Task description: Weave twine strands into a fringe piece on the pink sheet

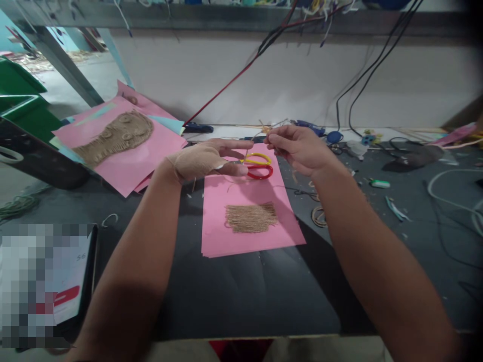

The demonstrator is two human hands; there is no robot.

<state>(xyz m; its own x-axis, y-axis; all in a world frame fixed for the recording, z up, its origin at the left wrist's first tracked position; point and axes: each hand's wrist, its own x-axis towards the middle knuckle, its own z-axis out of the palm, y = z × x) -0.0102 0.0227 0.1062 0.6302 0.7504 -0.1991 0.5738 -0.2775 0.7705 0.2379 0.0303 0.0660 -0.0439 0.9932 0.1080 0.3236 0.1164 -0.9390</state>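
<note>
My left hand [211, 160], with a tan wrap round its palm, hovers over the upper left of a pink sheet [222, 243], its fingers and thumb apart. Scissors with one yellow and one red handle loop [260, 172] lie under and beside its fingertips. My right hand [296, 146] is pinched at the sheet's upper right, on a thin strand [258, 134] that runs toward my left fingertips. On the lower part of the sheet rests a flat patch of brown twine rows [251, 217].
At the left, a larger twine piece [121, 133] lies on stacked pink sheets. A tablet [73, 281] sits front left. Glue-gun-like tools, cables, a coil [319, 216] and a green item [379, 184] are at the back and right.
</note>
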